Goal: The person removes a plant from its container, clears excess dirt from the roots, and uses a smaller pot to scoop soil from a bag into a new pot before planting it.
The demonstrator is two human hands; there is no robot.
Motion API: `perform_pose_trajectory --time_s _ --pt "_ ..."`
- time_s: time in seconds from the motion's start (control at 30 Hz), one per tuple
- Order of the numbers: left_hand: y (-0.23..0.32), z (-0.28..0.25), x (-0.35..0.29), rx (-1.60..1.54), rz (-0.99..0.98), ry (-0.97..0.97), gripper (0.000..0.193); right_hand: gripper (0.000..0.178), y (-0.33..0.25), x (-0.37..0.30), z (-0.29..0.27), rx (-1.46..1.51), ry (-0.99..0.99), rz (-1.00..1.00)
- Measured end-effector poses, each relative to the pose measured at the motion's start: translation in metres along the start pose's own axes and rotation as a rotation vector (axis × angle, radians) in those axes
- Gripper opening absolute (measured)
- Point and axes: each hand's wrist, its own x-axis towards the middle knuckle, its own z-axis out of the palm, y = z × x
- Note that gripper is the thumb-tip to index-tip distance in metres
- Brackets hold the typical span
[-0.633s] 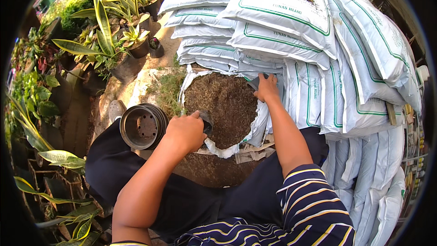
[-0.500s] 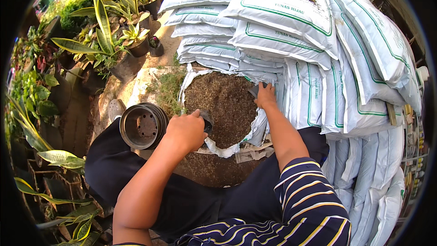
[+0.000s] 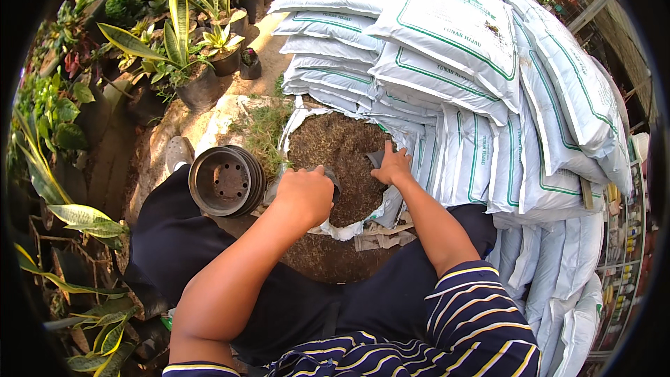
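An opened white sack [image 3: 283, 141] full of dark brown, crumbly soil [image 3: 335, 136] stands upright between my legs, its rim folded outward. My left hand [image 3: 307, 197] is closed at the left side of the sack mouth, gripping a dark curved scoop-like piece [image 3: 334, 184] that is mostly hidden by the fist. At the right side of the opening, my right hand [image 3: 393, 167] pinches a grey flat piece [image 3: 376, 158] with its edge over the soil. What kind of thing each piece is, I cannot make out.
Stacked dark plastic pots [image 3: 225, 181] with drainage holes lean beside my left leg. White filled sacks [image 3: 447, 21] are piled high ahead and to the right. Potted snake plants [image 3: 180, 35] line the left, with green weeds [image 3: 269, 129] next to the open sack.
My left hand has moved right, further over the sack mouth. My right hand has come slightly inward and down, its grey piece now over the soil. The view has shifted a little.
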Motion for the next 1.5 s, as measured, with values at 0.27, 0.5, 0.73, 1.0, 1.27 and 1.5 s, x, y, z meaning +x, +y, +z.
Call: perform_pose_trajectory --time_s 0.27,0.5,0.73,1.0,1.27,1.5 --pt "0.002 -0.007 0.001 0.013 0.009 0.065 0.032 0.112 -0.02 -0.072 -0.077 -0.272 0.384 -0.455" --pt "-0.006 -0.001 -0.009 0.054 -0.023 0.065 0.043 0.111 0.004 -0.032 -0.079 -0.271 0.504 -0.418" --pt "-0.005 -0.004 -0.008 0.058 -0.003 0.021 0.05 0.11 0.048 0.044 -0.005 -0.081 0.25 -0.109" --pt "-0.006 -0.005 -0.011 0.048 0.003 0.012 0.053 0.101 0.035 0.036 0.059 -0.105 -0.134 0.066" --pt "-0.017 -0.02 -0.019 -0.03 0.004 0.108 0.051 0.099 0.008 -0.007 0.002 0.085 -0.093 0.09" --pt "-0.019 -0.026 -0.028 -0.064 0.008 0.107 0.054 0.089 -0.036 -0.06 -0.041 -0.105 0.329 -0.172"
